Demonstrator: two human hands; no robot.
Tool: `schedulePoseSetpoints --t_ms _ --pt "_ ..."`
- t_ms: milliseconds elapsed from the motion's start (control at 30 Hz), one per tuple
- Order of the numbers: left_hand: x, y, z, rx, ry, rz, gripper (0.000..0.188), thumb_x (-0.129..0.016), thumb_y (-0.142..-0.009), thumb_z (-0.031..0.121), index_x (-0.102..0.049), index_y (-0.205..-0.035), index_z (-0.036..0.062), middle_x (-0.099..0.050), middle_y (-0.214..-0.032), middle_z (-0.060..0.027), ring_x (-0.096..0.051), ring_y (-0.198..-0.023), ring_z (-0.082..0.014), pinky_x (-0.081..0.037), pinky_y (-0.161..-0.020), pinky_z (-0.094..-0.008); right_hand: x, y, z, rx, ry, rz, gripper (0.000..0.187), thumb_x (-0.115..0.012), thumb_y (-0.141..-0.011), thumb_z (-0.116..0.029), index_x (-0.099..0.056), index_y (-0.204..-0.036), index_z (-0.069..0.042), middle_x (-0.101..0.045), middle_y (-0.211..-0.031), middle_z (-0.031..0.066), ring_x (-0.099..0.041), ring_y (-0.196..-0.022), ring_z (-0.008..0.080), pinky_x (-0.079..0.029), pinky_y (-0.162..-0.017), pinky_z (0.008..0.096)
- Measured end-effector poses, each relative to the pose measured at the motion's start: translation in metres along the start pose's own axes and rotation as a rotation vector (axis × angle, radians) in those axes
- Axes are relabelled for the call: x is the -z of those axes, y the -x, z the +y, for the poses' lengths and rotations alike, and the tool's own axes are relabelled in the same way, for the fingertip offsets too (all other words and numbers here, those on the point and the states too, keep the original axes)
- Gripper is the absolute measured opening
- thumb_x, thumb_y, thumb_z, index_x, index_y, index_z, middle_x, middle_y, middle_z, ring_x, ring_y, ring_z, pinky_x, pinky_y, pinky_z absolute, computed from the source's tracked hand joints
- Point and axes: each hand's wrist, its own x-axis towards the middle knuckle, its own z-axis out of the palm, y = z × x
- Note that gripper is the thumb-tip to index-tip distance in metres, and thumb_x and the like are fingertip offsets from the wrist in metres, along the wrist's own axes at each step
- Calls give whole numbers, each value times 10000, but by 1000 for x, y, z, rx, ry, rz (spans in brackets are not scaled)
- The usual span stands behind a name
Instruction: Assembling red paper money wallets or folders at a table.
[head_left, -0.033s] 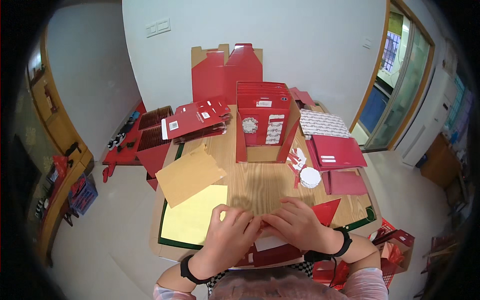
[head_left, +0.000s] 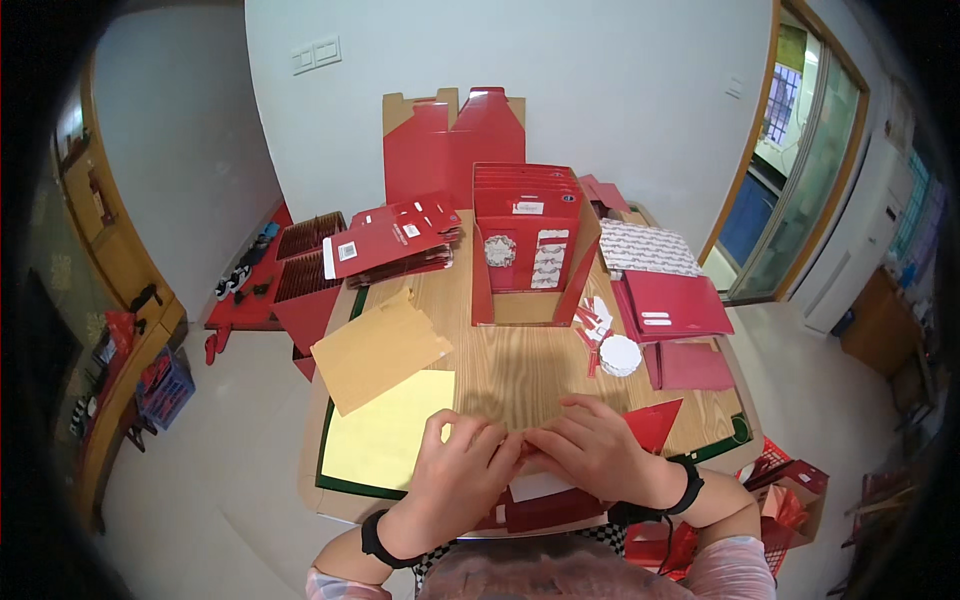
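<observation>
My left hand and my right hand meet fingertip to fingertip over the table's near edge. Their fingers are bent into a pinch, and whatever lies between the tips is hidden. Just below them is a dark red card folder, with a white piece on it; the hands cover much of both. The corner of a bright red card sticks out beyond my right hand. By my left hand lies a yellow sheet, partly under a tan envelope-like sheet.
Centrally stands an open-front red box holding upright red folders. Left of it lies a stack of red folders. To the right are round white scalloped labels, small strips, a patterned white sheet and dark red folders.
</observation>
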Motion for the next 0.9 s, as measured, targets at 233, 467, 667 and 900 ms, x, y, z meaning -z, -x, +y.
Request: schedulePoseSetpoints --t_ms 233,467,667,900 --pt "10 6 -12 51 112 3 341 -729 -701 221 -642 -996 73 -581 -912 -9 -542 -925 -176 -380 -847 -379 23 -3 4 -167 -40 -107 399 -722 -719 -207 -608 -1068 -51 -583 -880 58 -574 -833 221 -424 -912 398" --pt "12 6 -15 86 176 29 364 -784 -634 178 -670 -966 79 -602 -891 -11 -565 -900 -194 -382 -852 -377 16 6 10 -117 -59 -64 391 -736 -696 -168 -626 -1055 -59 -590 -851 58 -575 -822 229 -422 -908 402" --pt "13 13 -20 123 193 49 339 -805 -617 166 -675 -920 88 -624 -868 -15 -586 -883 -200 -392 -854 -387 22 3 6 -176 -52 -77 377 -737 -697 -158 -640 -1050 -71 -588 -837 48 -572 -810 225 -418 -916 412" --pt "9 9 -16 201 15 41 355 -796 -628 181 -655 -946 109 -624 -894 -27 -589 -885 -211 -377 -942 -442 17 13 5 -240 -51 -39 359 -741 -718 -159 -647 -1053 -69 -585 -841 40 -574 -820 209 -407 -943 438"
